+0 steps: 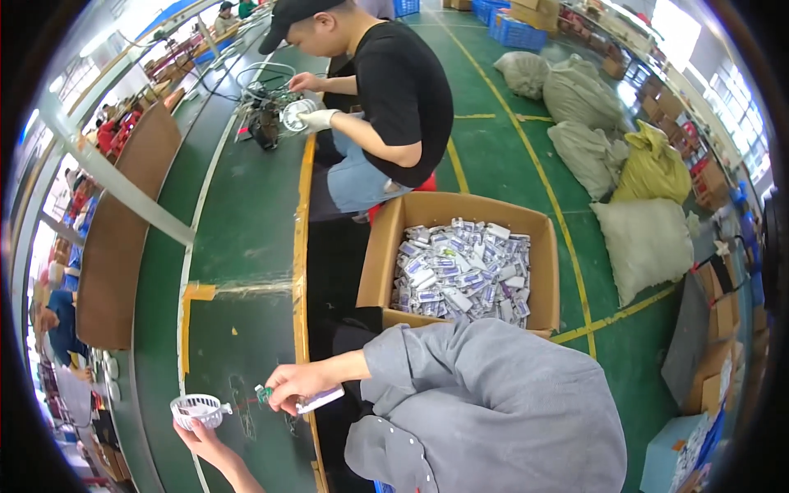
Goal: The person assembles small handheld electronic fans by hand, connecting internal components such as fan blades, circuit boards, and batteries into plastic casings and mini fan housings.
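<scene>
My left hand [207, 444] is closed round the underside of a white, round, ribbed plastic housing [200, 417], its hollow side facing up. My right hand [297, 384] is closed too. At its fingertips is a small green circuit board [264, 393], and below the palm sticks out a flat white rectangular pack [320, 400]. A thin red wire seems to run from the board toward the housing. Both hands are over the dark green bench [255, 329], close to its yellow-taped edge.
On my right stands an open cardboard box [379, 267] full of white and purple packs. Farther along the bench a seated co-worker [403, 99] handles a white round part [296, 114] beside tangled wires. A grey post [123, 185] rises at the left; several stuffed sacks [645, 242] lie on the floor.
</scene>
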The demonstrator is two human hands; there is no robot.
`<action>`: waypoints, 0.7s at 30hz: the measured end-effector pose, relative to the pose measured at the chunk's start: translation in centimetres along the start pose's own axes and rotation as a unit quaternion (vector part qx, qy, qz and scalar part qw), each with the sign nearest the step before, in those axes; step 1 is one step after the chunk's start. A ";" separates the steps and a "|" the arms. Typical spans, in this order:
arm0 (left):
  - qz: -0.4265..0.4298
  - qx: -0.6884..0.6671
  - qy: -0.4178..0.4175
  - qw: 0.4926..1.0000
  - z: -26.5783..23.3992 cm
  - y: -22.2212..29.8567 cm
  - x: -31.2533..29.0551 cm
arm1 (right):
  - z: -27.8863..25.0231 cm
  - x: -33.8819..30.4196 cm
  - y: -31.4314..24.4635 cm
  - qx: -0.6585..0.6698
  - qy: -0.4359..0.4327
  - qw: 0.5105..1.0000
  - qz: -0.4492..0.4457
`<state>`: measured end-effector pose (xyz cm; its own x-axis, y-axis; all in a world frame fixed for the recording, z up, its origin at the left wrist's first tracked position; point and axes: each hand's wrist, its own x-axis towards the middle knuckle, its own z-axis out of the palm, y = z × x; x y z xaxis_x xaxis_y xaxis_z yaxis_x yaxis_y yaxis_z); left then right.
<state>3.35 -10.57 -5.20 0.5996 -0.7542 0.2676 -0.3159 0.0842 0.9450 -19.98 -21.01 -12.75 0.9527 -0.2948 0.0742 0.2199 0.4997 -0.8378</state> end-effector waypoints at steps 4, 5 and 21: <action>-0.084 0.008 -0.003 0.996 0.3 -5.0 -0.5 | 1.7 -3.1 -1.5 0.123 -0.030 0.990 0.061; -0.014 0.233 0.031 0.972 3.2 -2.8 -2.4 | 1.5 -3.5 -1.6 0.153 -0.049 0.985 0.057; 0.360 0.212 -0.258 0.871 10.2 5.7 -10.4 | 2.6 -8.5 -4.0 -0.091 0.001 0.992 0.084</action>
<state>-12.19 -8.88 -4.53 -0.2421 -0.8064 0.5395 -0.7828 0.4909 0.3825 -28.45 -18.41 -8.62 0.9724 -0.2205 -0.0759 0.0158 0.3872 -0.9219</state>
